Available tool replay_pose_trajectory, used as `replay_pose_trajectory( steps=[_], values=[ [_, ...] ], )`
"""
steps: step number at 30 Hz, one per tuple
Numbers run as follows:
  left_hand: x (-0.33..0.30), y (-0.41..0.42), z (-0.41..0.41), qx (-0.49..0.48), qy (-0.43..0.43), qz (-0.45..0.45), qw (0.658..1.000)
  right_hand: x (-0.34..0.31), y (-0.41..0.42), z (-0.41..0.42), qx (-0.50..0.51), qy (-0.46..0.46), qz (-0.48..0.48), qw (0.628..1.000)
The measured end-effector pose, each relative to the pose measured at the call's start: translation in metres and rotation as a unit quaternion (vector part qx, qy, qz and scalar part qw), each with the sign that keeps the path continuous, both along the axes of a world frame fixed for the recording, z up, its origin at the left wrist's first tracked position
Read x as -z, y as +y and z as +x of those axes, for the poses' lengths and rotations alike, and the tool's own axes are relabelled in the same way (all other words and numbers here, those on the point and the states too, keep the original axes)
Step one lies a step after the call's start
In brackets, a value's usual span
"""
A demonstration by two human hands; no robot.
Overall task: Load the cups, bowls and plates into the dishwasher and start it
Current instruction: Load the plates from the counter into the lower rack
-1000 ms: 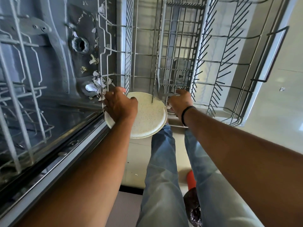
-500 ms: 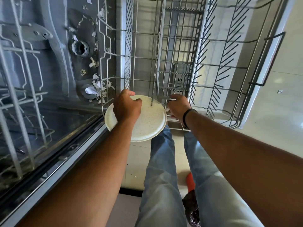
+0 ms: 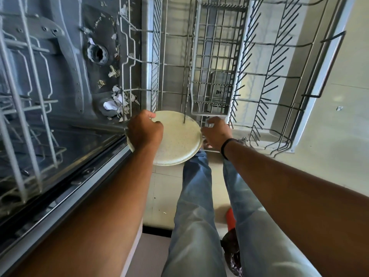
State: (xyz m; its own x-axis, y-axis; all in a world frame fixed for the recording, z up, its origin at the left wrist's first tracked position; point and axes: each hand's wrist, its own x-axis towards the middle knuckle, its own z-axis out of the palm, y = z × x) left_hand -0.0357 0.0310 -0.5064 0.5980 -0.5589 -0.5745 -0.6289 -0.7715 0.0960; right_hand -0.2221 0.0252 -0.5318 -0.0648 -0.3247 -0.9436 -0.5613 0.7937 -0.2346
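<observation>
A cream speckled plate (image 3: 175, 140) is held flat-on at the near edge of the pulled-out lower dishwasher rack (image 3: 265, 108). My left hand (image 3: 144, 132) grips the plate's left rim, fingers curled over it. A rack tine crosses the plate's upper part. My right hand (image 3: 216, 132), with a black wristband, curls its fingers on the rack's near wire edge just right of the plate. The rack holds a grey wire cutlery basket (image 3: 217, 62) and nothing else that I can see.
The open dishwasher tub (image 3: 79, 66) lies to the left, with paper-like scraps around its drain and a spray arm. An upper wire rack (image 3: 24, 116) sits at far left. My legs in jeans stand on the tiled floor below, beside a red object (image 3: 229, 218).
My left hand has carried the plate slightly right and toward the rack's near edge. My right hand has stayed on the rack's edge.
</observation>
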Motion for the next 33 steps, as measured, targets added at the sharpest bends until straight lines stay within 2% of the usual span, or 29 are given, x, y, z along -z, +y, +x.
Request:
replay_pose_trajectory(
  steps=[3,8,13,17,23,26,31,33],
  values=[
    [-0.007,0.002,0.012,-0.004,-0.044,0.001,0.999,-0.009,0.004,0.007,0.043,-0.036,0.038,0.998],
    [-0.012,0.009,0.029,-0.019,-0.046,0.006,0.999,-0.011,0.007,0.012,0.018,-0.030,0.019,0.999],
    [-0.023,0.012,0.019,-0.005,-0.027,-0.020,0.999,-0.020,0.009,0.015,-0.052,0.024,-0.040,0.998],
    [-0.053,0.018,-0.002,0.011,0.002,-0.042,0.999,-0.054,0.007,0.011,-0.133,0.047,-0.087,0.986],
    [-0.138,0.034,-0.033,0.068,0.068,-0.043,0.994,-0.154,-0.007,0.003,-0.210,-0.003,-0.098,0.973],
    [-0.194,0.036,-0.038,0.072,0.118,-0.074,0.988,-0.217,-0.016,-0.004,-0.231,-0.028,-0.106,0.967],
    [-0.279,0.043,-0.038,0.066,0.191,-0.125,0.971,-0.326,-0.037,-0.016,-0.283,-0.040,-0.163,0.944],
    [-0.309,0.044,-0.036,0.061,0.219,-0.140,0.964,-0.366,-0.046,-0.022,-0.270,-0.056,-0.192,0.942]
  ],
)
